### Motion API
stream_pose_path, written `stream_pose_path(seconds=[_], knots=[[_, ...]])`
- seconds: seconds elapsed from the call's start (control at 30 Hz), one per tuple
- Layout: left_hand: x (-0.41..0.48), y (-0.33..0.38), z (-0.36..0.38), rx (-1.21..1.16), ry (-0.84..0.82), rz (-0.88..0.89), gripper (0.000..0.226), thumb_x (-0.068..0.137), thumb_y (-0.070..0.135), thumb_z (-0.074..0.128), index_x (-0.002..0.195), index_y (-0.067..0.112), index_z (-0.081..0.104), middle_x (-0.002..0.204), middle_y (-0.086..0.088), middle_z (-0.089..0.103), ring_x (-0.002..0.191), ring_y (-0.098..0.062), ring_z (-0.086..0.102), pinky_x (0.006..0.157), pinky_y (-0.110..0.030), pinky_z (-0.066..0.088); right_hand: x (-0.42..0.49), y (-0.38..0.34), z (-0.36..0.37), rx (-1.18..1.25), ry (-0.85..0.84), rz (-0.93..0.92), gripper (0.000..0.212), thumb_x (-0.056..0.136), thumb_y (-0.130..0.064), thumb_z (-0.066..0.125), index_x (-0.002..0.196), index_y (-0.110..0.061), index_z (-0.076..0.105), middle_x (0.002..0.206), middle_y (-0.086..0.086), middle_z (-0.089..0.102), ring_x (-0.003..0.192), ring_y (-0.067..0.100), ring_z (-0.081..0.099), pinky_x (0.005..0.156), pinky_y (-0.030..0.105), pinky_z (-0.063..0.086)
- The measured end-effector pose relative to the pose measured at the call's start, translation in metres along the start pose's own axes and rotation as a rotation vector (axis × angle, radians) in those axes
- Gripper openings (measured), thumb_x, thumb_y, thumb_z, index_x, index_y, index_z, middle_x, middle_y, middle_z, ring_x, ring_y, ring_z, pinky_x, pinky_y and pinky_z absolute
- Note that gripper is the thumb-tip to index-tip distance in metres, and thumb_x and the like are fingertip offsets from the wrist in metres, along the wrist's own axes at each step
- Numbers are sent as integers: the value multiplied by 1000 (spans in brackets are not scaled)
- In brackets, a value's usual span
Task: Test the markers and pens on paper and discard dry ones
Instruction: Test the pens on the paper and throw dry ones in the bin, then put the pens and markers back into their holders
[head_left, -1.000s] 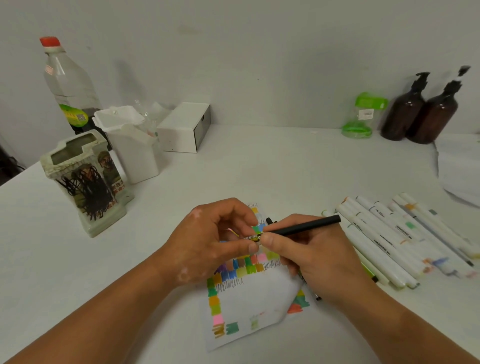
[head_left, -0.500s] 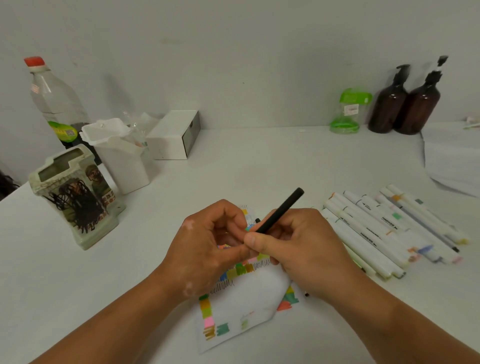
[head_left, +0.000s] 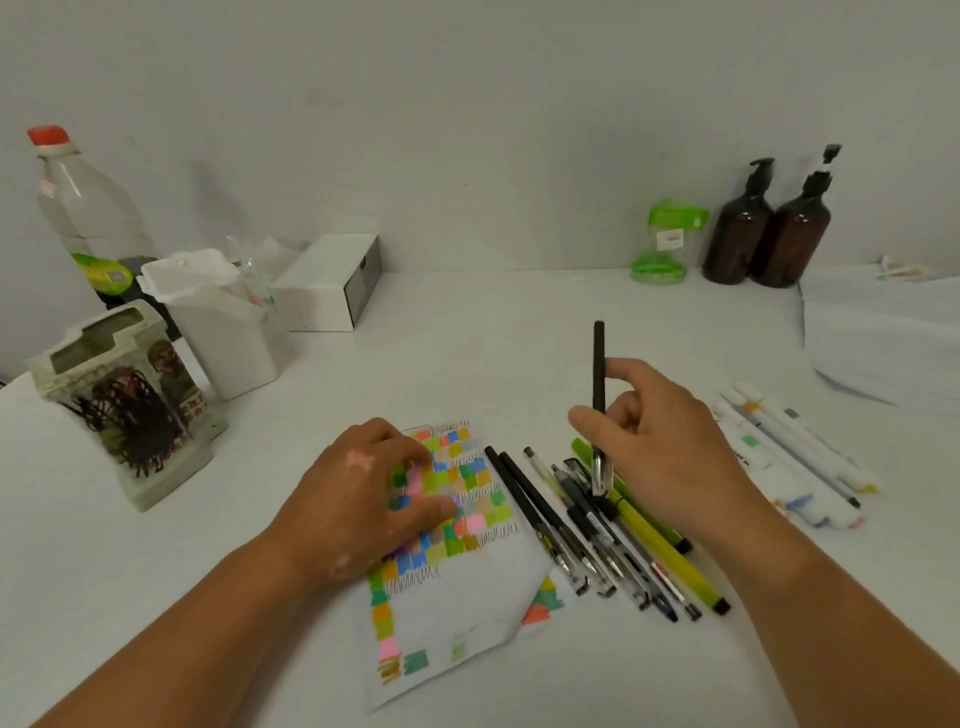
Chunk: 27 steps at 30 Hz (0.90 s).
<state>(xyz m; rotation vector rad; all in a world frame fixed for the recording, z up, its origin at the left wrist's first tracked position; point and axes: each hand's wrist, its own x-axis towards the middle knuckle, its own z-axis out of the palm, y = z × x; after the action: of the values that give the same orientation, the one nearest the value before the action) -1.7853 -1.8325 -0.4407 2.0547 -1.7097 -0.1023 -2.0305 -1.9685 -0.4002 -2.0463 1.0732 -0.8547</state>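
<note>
Head view: right hand (head_left: 670, 457) pinches black pen (head_left: 599, 374), left hand (head_left: 358, 499) flat on swatch-filled paper (head_left: 467, 597); testing looks well advanced

No legible text anywhere; labels on plastic bottle (head_left: 92, 218) and green-lidded jar (head_left: 667, 240) too blurred

One head-worn wide-angle camera looks forward and down, close over the paper (head_left: 467, 597) at lower centre; the wall (head_left: 467, 104) fills the top.
</note>
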Motion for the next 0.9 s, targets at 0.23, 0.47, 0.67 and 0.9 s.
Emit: stream_pose_path(seconds=[0.23,0.47,0.67,0.9], knots=[[3,-15,3,66,-51,34,63,76,78,56,125,40,61,121,21,50,108,-3,48,94,-23,45,-12,2,17,-332,-250,-47,41,83,-47,71,122,-38,68,71,-17,60,67,-3,59,60,10,42],[0,-20,3,58,-25,43,57,81,72,58,125,36,63,126,19,54,112,-1,49,97,-23,46,-17,3,29,-428,-294,-33,43,83,-55,66,123,-40,66,70,-22,47,77,-1,54,73,20,51],[-16,-13,-7,18,50,-21,43,84,61,64,113,31,71,117,16,62,105,-2,56,92,-19,47,-23,0,30,-394,-199,-71,26,86,-54,67,107,-40,69,69,-18,55,70,1,58,64,20,50],[-66,-62,-74,-46,659,-545,30,79,34,80,78,23,53,77,5,57,69,-10,52,58,-20,40,-26,-9,28,-376,-193,-129,13,83,-48,72,75,-44,64,58,-10,62,59,2,59,56,23,49]])
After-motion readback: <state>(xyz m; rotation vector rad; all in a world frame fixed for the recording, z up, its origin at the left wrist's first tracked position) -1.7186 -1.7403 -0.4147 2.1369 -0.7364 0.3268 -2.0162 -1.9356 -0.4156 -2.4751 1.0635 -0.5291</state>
